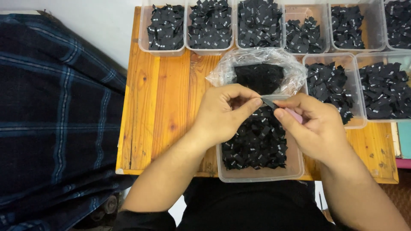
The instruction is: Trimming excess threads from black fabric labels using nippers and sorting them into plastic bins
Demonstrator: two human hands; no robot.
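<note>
My left hand (224, 113) and my right hand (314, 128) meet above a clear plastic tub (257, 174) full of small black fabric labels (257, 143). Both pinch one narrow grey-black label strip (270, 101) between thumb and forefinger, the left at its left end, the right at its right end. Something pink (295, 115) shows under my right thumb. Just behind the hands lies a crumpled clear plastic bag (261, 57) holding a dark wad of black labels (259, 77).
Several clear tubs of black labels (167, 28) line the far edge of the wooden table (160, 107), with two more at the right (332, 83). A dark blue plaid cloth (55, 115) lies to the left of the table.
</note>
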